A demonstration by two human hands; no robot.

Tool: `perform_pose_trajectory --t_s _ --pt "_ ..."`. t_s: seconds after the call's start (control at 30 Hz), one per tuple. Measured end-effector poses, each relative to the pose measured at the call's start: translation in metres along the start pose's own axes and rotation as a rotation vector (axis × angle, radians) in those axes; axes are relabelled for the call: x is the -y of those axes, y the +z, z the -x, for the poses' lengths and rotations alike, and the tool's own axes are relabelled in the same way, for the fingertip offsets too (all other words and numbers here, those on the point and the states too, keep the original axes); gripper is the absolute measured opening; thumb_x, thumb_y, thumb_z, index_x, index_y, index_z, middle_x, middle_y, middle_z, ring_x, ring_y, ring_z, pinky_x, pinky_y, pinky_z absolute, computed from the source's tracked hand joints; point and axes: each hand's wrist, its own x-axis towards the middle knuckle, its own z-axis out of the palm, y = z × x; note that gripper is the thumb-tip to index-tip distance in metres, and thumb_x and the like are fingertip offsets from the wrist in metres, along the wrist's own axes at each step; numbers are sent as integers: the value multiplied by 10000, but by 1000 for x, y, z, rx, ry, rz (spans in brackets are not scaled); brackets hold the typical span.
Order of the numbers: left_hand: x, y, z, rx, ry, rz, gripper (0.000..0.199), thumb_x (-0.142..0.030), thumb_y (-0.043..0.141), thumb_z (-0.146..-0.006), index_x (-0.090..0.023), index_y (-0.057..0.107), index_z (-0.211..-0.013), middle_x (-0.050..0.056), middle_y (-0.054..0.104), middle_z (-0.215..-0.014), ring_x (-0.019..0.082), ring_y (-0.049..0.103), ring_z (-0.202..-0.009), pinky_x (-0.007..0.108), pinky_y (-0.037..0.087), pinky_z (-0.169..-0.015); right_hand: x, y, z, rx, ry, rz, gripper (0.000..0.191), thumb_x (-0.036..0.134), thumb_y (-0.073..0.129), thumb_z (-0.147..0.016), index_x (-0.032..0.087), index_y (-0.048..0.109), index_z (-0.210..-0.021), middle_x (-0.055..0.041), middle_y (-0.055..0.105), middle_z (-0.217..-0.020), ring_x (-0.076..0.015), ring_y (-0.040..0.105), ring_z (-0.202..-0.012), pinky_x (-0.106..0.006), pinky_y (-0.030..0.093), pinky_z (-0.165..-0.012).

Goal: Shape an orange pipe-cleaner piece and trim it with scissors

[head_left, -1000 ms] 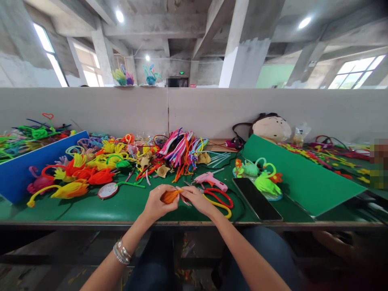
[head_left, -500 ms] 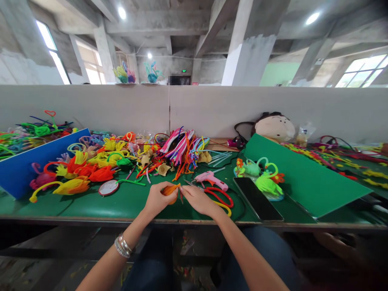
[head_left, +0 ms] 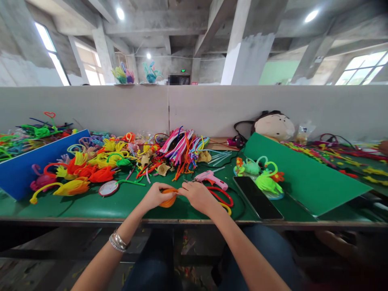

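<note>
My left hand (head_left: 157,196) is closed around a rounded bundle of orange pipe cleaners (head_left: 168,201), held just above the front of the green table. The fingers of my right hand (head_left: 198,197) pinch together at the bundle's gathered right end, partly hiding it. Scissors with one red handle loop (head_left: 223,195) and one yellow one lie right beside and partly behind my right hand. Just beyond them rests a pink glue gun (head_left: 212,178).
Finished pipe-cleaner swans (head_left: 71,186) pile up at left before a blue board (head_left: 45,161). Bundled pipe cleaners (head_left: 182,147) lie at the back. To the right are a black phone (head_left: 257,198), a green swan piece (head_left: 269,184) and a leaning green board (head_left: 303,173).
My right hand's fingers have closed in over the end of the orange bundle, and the pointed thing seen below them is out of sight. The bundle shows more, turned slightly.
</note>
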Motion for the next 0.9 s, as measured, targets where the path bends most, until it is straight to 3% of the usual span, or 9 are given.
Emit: perform_pose_trajectory --t_s 0.27,0.47,0.57,0.7,0.9 --pt "0 1 4 211 -1 -10 259 -293 590 -648 -85 692 -763 5 636 -606 108 515 -547 182 385 -514 -2 1 0 -3 14 -22 170 163 389 -855 215 545 -896 -11 542 -833 -128 510 -715 -253 295 -600" --pt "3 1 6 227 15 120 298 -335 613 -649 -83 686 -790 70 677 -738 148 566 -631 222 439 -594 -2 0 -1 32 79 -233 182 209 361 -874 198 542 -856 -6 540 -828 -113 505 -748 -234 291 -589" --pt "1 1 8 191 57 164 256 -320 609 -657 -91 678 -750 79 677 -778 169 584 -699 237 455 -636 0 4 -2 -8 81 -376 209 230 335 -884 187 527 -814 -2 531 -793 -112 489 -753 -224 299 -617" --pt "-4 3 11 58 80 69 203 -281 589 -660 -104 664 -728 52 667 -730 152 577 -673 219 447 -616 4 10 -5 -64 159 -582 253 238 343 -872 176 478 -667 21 497 -672 -100 440 -635 -218 274 -565" --pt "-6 4 14 -89 79 -54 215 -297 573 -660 -109 650 -731 11 635 -653 117 540 -609 184 409 -557 9 18 -10 -32 317 -833 267 207 365 -812 172 398 -549 48 402 -502 -82 350 -498 -217 196 -472"
